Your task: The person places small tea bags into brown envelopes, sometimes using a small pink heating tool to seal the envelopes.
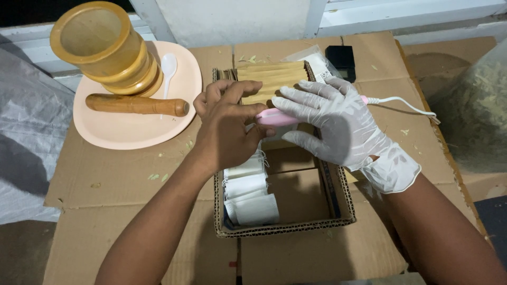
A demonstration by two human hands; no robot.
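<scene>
While both hands meet over the cardboard tray (338,211), my bare left hand (227,129) curls its fingertips on something small against the pink corded tool (277,117), what exactly I cannot tell; my gloved right hand (343,126) lies half-open across the tool, pressing it down, likely to steady it; white filter bags (248,198) stand filed in the tray's left row, within easy reach; wooden mortar (105,47) and pestle (136,104) rest aside on a peach plate (132,134).

- Peach round plate (121,134) at far left
- Yellow wooden mortar (103,47) on the plate
- Brown wooden pestle (136,104) beside the mortar
- White plastic spoon (168,67)
- Small black box (341,59) far right
</scene>
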